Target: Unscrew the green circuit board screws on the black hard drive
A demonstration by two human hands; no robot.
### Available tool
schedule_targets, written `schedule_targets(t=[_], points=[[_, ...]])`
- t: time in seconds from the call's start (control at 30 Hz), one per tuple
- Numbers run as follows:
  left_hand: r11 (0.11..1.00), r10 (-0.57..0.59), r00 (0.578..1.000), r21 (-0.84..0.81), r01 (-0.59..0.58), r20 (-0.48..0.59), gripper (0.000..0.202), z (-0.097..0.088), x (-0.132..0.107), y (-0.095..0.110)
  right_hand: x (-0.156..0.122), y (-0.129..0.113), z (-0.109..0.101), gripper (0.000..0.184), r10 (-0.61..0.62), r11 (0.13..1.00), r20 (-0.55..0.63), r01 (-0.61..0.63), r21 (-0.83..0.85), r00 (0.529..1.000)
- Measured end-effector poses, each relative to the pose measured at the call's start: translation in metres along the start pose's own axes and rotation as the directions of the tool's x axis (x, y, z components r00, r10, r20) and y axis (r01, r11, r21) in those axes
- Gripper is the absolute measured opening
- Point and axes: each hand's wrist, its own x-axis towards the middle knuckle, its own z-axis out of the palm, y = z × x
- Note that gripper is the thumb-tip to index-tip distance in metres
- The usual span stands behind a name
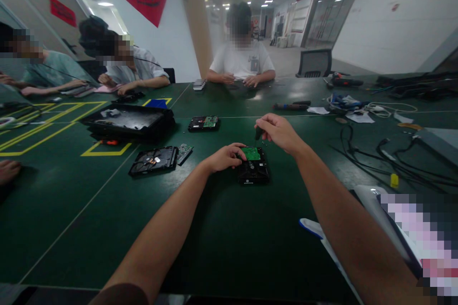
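Observation:
A black hard drive (253,169) with a green circuit board (251,153) facing up lies on the green table in front of me. My left hand (226,157) rests on the drive's left edge, fingers curled against it. My right hand (277,131) hovers just above and behind the drive, fingers pinched round a small dark tool (258,132) that points down toward the board.
A second drive (204,123) lies further back. An opened drive (154,160) with a loose board (184,152) sits to the left, beside a black tray (129,121). Cables (386,157), screwdrivers (291,105) and papers crowd the right. Three people sit across and left.

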Motion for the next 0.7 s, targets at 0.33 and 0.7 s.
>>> schedule_targets(t=[0.33,0.7], points=[[1.0,0.01,1.0,-0.006,-0.01,-0.004,0.018,0.0012,-0.0013,0.0002,-0.0021,-0.0051,0.0044,0.032,-0.009,0.988,0.103,-0.007,0.152,0.995],[1.0,0.018,1.0,-0.011,-0.018,0.001,0.019,-0.0003,-0.0009,-0.0007,-0.0007,-0.0032,0.0031,0.028,0.0,0.998,0.03,-0.002,0.06,1.0]])
